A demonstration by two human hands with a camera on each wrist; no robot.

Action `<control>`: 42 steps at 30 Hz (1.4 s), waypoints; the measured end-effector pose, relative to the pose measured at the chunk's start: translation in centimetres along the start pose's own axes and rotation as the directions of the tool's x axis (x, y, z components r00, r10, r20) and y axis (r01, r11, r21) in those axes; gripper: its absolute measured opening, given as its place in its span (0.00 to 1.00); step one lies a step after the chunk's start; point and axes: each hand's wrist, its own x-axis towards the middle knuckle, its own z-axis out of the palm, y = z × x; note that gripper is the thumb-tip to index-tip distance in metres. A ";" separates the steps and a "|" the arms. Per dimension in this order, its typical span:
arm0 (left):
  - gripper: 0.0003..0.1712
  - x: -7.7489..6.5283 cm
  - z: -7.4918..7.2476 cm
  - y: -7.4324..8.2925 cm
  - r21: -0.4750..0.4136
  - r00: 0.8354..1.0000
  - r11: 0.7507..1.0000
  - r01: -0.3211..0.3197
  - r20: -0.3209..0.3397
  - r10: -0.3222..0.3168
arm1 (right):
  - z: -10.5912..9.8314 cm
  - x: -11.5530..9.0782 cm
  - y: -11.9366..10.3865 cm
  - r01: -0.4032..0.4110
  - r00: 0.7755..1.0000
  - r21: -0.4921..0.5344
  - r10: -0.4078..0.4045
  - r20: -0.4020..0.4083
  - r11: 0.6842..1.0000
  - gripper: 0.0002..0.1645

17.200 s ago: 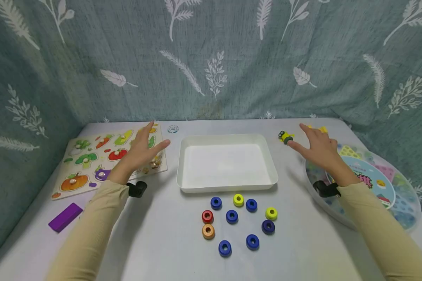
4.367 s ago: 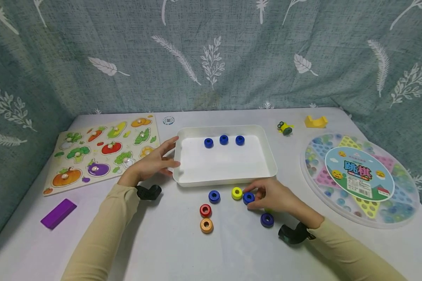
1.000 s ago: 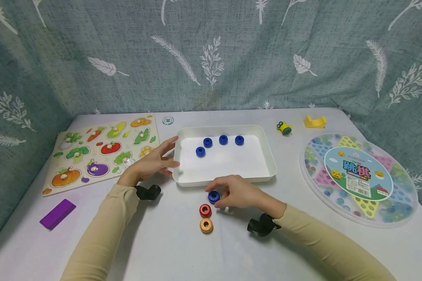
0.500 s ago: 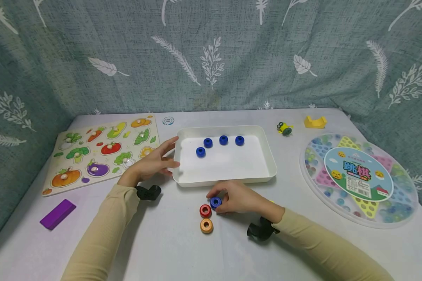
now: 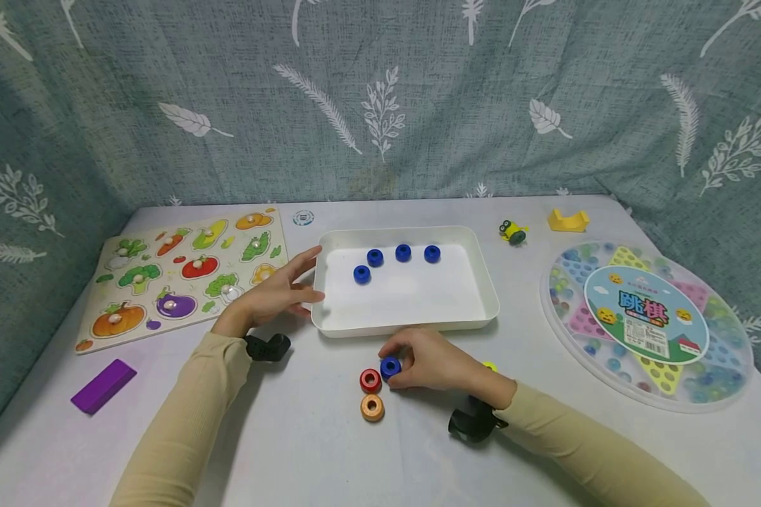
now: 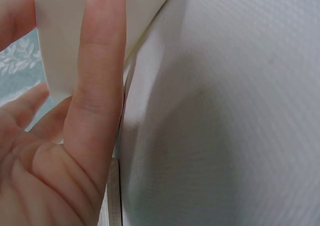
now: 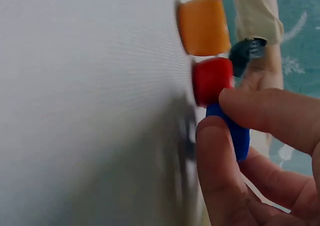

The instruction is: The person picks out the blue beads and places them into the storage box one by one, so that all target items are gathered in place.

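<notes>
My right hand (image 5: 428, 359) pinches a blue ring-shaped bead (image 5: 390, 367) between thumb and fingers, just in front of the white tray. Right beside that bead lies a red bead (image 5: 370, 381), with an orange bead (image 5: 372, 408) nearer to me. In the right wrist view, fingertips (image 7: 215, 131) are on the blue bead (image 7: 239, 136), which overlaps the red bead (image 7: 214, 81). My left hand (image 5: 273, 292) touches the left wall of the white tray (image 5: 406, 327) with its fingers extended. Several blue beads (image 5: 403, 253) stand inside the tray.
A yellow bead (image 5: 490, 366) peeks out behind my right forearm. To the left lie a vegetable puzzle board (image 5: 158, 331) and a purple block (image 5: 104, 386). A round game box (image 5: 650, 317), a small toy figure (image 5: 514, 232) and a yellow arched piece (image 5: 568, 220) are at the right.
Since the oldest frame, several blue beads have come into the tray and my left hand has come to its side. Over the last second my right hand brought the pinched blue bead slightly toward me.
</notes>
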 end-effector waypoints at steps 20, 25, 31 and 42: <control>0.51 -0.1 0.0 -0.1 -0.023 1.000 1.000 0.015 0.012 -0.015 | -10.1 4.2 -3.1 -0.155 0.968 0.062 0.164 -0.187 0.986 0.22; 0.51 -0.1 0.0 0.0 -0.021 1.000 1.000 0.010 0.006 -0.010 | -11.5 5.9 -1.8 -0.226 0.950 0.093 0.241 -0.198 0.970 0.23; 0.52 0.0 0.0 0.0 -0.031 1.000 1.000 0.000 0.010 0.000 | -11.3 7.2 0.6 -0.320 0.933 0.039 0.322 -0.161 0.946 0.21; 0.51 0.1 -0.2 -0.1 -0.026 1.000 1.000 -0.005 0.006 0.005 | -10.7 8.1 2.0 -0.350 0.934 -0.011 0.347 -0.088 0.937 0.20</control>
